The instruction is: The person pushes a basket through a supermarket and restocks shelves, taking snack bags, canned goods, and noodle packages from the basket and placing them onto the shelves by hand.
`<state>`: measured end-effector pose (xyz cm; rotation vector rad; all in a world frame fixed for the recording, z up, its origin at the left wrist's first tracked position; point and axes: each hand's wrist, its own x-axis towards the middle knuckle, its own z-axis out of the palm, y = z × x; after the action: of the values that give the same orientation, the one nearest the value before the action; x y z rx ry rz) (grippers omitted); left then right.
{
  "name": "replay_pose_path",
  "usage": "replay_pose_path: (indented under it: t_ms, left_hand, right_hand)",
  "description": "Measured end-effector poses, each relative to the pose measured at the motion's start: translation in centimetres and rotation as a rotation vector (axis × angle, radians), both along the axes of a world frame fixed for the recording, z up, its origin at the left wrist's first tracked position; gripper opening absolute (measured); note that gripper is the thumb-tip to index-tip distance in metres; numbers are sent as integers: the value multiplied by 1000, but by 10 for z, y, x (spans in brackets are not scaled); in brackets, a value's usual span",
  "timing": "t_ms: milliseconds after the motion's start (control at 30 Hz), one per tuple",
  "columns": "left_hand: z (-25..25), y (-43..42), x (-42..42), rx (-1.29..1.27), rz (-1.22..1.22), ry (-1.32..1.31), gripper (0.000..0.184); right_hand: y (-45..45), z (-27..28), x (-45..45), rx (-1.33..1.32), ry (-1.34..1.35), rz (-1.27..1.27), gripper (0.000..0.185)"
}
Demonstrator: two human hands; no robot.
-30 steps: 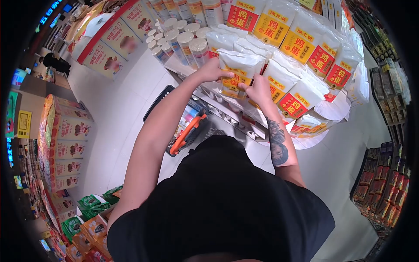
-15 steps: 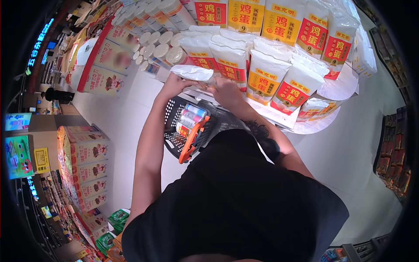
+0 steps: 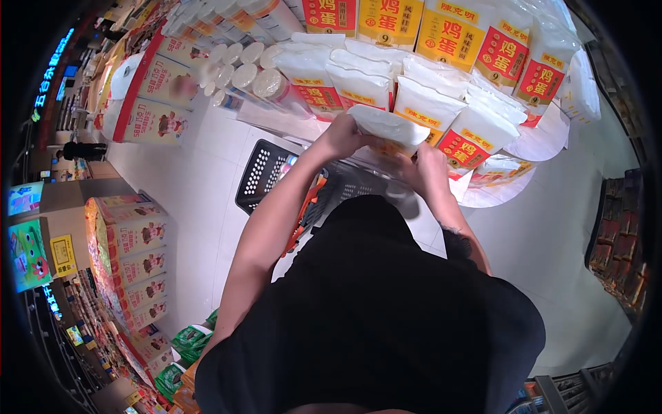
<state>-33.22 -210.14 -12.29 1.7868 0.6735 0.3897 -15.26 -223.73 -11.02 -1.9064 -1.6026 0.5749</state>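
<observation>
Both hands are closed on a noodle bag [image 3: 390, 127] with a white top, held in front of the shelf stack. My left hand [image 3: 342, 138] grips its left side, and my right hand [image 3: 427, 170] has the right side. Just behind it stand upright noodle bags with red and yellow labels, such as a red-labelled bag [image 3: 466, 148] to the right of my right hand. Below my left forearm is a black shopping basket [image 3: 252, 181] with an orange handle [image 3: 303, 215]; the forearm hides most of its contents.
Cylindrical noodle packs [image 3: 269, 84] lie stacked at the left of the display. A taller row of noodle bags [image 3: 449, 31] stands behind. Pink-and-white cartons [image 3: 160, 121] are piled across the aisle, with more cartons [image 3: 146, 238] below. A person in dark clothes [image 3: 84, 151] is far left.
Both hands have carried the noodle bag to the right along the display front. My left forearm now covers more of the basket, which appears further left in view.
</observation>
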Motion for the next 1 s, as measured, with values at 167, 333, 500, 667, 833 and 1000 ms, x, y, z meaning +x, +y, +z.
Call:
replay_pose_path:
  t_ms: [167, 333, 500, 667, 833, 1000]
  left_hand:
    - [-5, -12, 40, -80, -65, -8, 41]
    - [2, -15, 51, -26, -28, 86, 37]
    - [-7, -30, 57, 30, 158, 144, 38]
    - [-25, -47, 53, 54, 353, -1, 49]
    - [-79, -64, 48, 185, 357, 70, 60]
    - [-90, -73, 50, 128, 380, 243, 47]
  right_hand:
    - [-25, -8, 28, -60, 27, -149, 33]
    - [-29, -11, 31, -62, 34, -240, 33]
    - [-23, -33, 41, -50, -35, -250, 32]
    - [-22, -40, 41, -59, -83, -199, 33]
    - [-29, -87, 41, -148, -136, -110, 36]
    - [-28, -112, 40, -156, -175, -61, 40]
